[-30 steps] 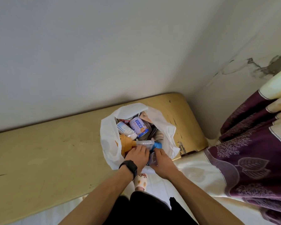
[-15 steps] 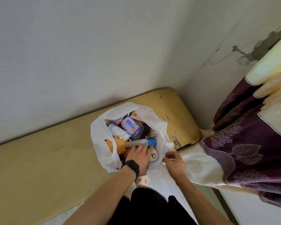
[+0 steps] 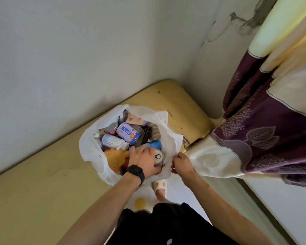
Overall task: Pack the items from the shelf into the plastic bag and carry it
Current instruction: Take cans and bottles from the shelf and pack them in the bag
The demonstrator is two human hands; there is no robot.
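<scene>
Yellow shelf [image 3: 42, 183], white-walled corner [image 3: 187, 55]: nearest, right hand [image 3: 181, 164] pinching the near-right rim of the white plastic bag [image 3: 90, 149]; just left, left hand [image 3: 143, 161] inside the mouth, fingers laid flat on packed cans [image 3: 129, 133]; opposite rim slack, farther left.

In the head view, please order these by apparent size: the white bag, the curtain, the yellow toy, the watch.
1. Curtain, though nearness to the camera may enlarge it.
2. Bag.
3. Toy, partly under the left hand.
4. Watch.
</scene>
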